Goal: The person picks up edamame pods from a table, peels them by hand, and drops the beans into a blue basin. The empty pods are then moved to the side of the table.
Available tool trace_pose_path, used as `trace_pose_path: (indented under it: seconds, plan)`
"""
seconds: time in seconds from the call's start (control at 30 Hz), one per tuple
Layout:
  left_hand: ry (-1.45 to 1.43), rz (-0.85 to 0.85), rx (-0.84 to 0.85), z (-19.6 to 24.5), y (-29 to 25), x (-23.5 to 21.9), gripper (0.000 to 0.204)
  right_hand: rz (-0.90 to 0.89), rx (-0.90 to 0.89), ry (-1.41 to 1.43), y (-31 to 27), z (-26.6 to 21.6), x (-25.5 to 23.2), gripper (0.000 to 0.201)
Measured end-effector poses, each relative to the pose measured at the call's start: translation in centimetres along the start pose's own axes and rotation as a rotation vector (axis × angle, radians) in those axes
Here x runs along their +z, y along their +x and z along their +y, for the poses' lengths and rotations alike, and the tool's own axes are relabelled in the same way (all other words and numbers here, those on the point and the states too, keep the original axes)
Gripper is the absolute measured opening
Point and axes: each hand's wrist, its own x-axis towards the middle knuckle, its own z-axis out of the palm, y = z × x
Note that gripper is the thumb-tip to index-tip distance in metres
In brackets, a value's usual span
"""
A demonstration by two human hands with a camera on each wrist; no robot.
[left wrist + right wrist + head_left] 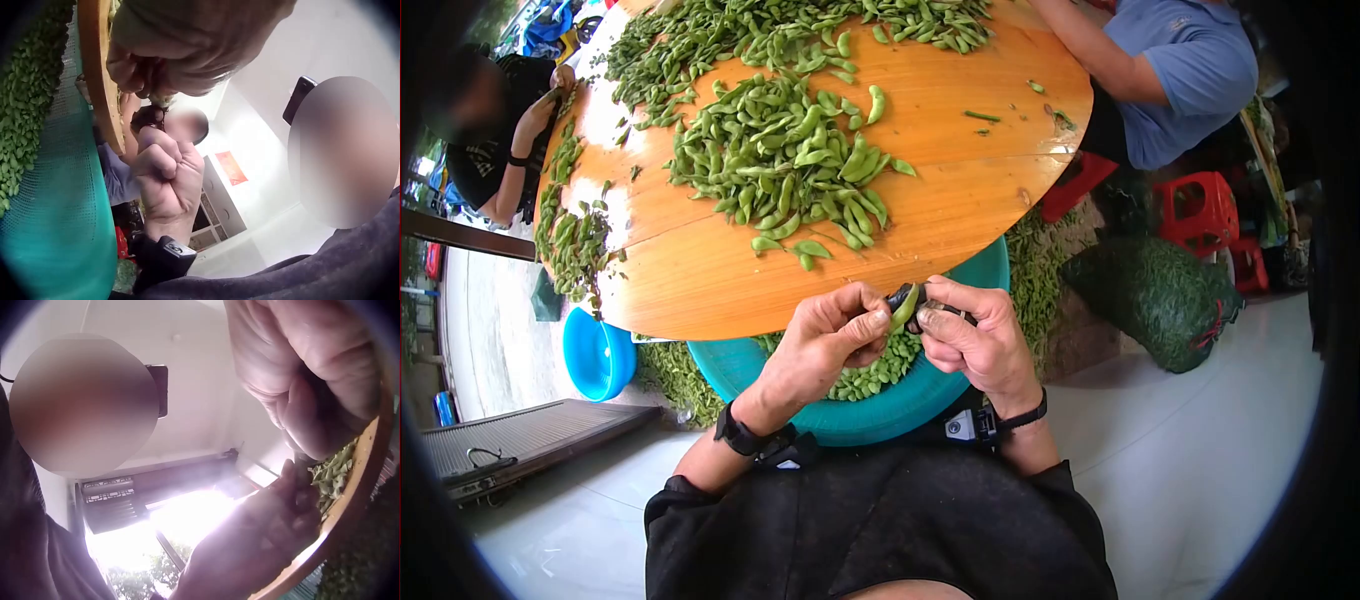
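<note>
In the head view a green pod (905, 308) is held between both hands, in front of the table's near edge. My left hand (825, 345) pinches its left side with thumb and curled fingers. My right hand (985, 345) grips the other side, with something black around its fingers. Below the hands, a teal basin (850, 425) holds shelled green beans (870, 378). The left wrist view shows the left hand (187, 44) above the right hand (169, 178); the right wrist view shows the right hand (306, 369) close up and the left hand (250, 540) beyond.
A pile of pods (780, 165) lies on the wooden table (960, 190), with more pods behind. A blue basin (600, 355) stands on the floor at left. At right are a full net sack (1165, 300) and red stools (1198, 212). Two people sit at the table's sides.
</note>
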Motion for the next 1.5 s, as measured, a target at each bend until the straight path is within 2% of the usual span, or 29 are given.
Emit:
trace_pose_path:
  seconds: [0.07, 0.1, 0.2, 0.23, 0.27, 0.3, 0.37, 0.4, 0.53, 0.6, 0.63, 0.7, 0.73, 0.8, 0.9, 1.03, 1.17, 1.23, 1.27, 1.3, 1.37, 1.4, 1.43, 1.5]
  plan:
    - [-0.637, -0.263, -0.158, -0.9, 0.1, -0.2, 0.013, -0.031, 0.032, 0.076, -0.2, -0.1, -0.2, 0.021]
    - [-0.638, -0.261, -0.158, -1.0, 0.1, -0.1, 0.013, -0.065, 0.064, 0.151, -0.2, -0.1, -0.3, 0.019]
    - [-0.656, -0.256, -0.142, -1.0, 0.1, 0.3, 0.014, -0.049, 0.028, 0.126, -0.4, 0.1, -0.2, 0.018]
    - [-0.416, -0.163, -0.098, -0.7, 0.0, 0.4, 0.016, -0.047, 0.029, 0.127, -0.4, 0.0, 0.1, 0.018]
    - [-0.176, -0.070, -0.053, -0.4, -0.1, 0.6, 0.018, 0.026, -0.037, -0.047, -0.3, -0.1, 0.6, 0.018]
    - [-0.176, -0.070, -0.055, -0.3, -0.2, 0.8, 0.018, 0.099, -0.103, -0.221, -0.3, -0.1, 1.0, 0.018]
    - [0.529, 0.068, 0.321, -0.1, -0.5, 1.4, 0.021, 0.115, -0.137, -0.301, -0.5, 0.4, 1.3, 0.017]
    - [0.679, 0.142, 0.399, 0.2, -0.4, 1.5, 0.023, 0.128, -0.169, -0.382, -0.6, 0.6, 1.4, 0.017]
    - [0.787, 0.137, 0.351, 0.5, -0.6, 0.8, 0.018, 0.167, -0.271, -0.549, -0.6, 1.0, 1.5, 0.017]
    - [0.394, -0.014, 0.052, 1.2, -0.5, 0.5, 0.026, 0.185, -0.296, -0.611, -0.6, 1.1, 1.5, 0.016]
    - [0.394, -0.014, 0.052, 1.3, -0.4, 0.1, 0.026, 0.185, -0.296, -0.611, -0.6, 1.2, 1.4, 0.016]
    - [0.125, -0.158, -0.115, 1.3, -0.2, -0.5, 0.036, 0.177, -0.297, -0.677, -0.7, 1.3, 1.4, 0.017]
    - [0.132, -0.162, -0.154, 1.6, -0.2, -0.3, 0.036, 0.177, -0.295, -0.677, -0.6, 1.4, 1.6, 0.017]
    - [0.129, -0.151, -0.158, 1.9, -0.3, 0.2, 0.032, 0.233, -0.529, -1.033, -0.4, 1.5, 2.0, 0.019]
    - [0.087, -0.098, -0.154, 1.5, -0.5, 0.8, 0.021, 0.281, -0.620, -1.124, -0.3, 2.2, 2.7, 0.022]
    - [-0.049, 0.020, -0.176, 0.3, -0.8, 1.6, 0.014, 0.267, -0.633, -1.134, -0.2, 2.3, 3.1, 0.022]
    - [-0.050, -0.038, -0.169, -0.4, -0.8, 0.8, 0.021, 0.253, -0.591, -1.089, -0.7, 1.4, 2.0, 0.021]
    - [0.403, -0.185, 0.021, 0.4, -1.3, 0.4, 0.030, 0.372, -0.488, -1.041, -1.6, 0.3, 0.5, 0.019]
    - [0.623, -0.231, 0.018, 2.0, -1.8, 0.3, 0.030, 0.437, -0.448, -1.098, -2.4, -1.0, -0.4, 0.018]
    - [0.625, -0.220, 0.018, 2.6, -2.1, -0.3, 0.030, 0.500, -0.406, -1.155, -3.4, -2.6, -1.5, 0.017]
    - [0.758, -0.158, 0.205, 3.3, -2.7, -1.6, 0.020, 0.490, -0.297, -1.397, -5.8, -5.4, -4.3, 0.020]
    - [0.814, 0.035, 0.270, 3.6, -2.6, -1.8, 0.016, 0.583, -0.263, -1.460, -6.8, -5.9, -5.4, 0.022]
    - [0.814, 0.039, 0.272, 3.9, -2.2, -2.3, 0.016, 0.678, -0.228, -1.523, -7.7, -6.2, -6.3, 0.024]
    - [1.126, 0.319, 0.452, 4.6, -0.8, -3.8, 0.020, 0.722, -0.282, -1.563, -8.2, -6.0, -7.8, 0.025]
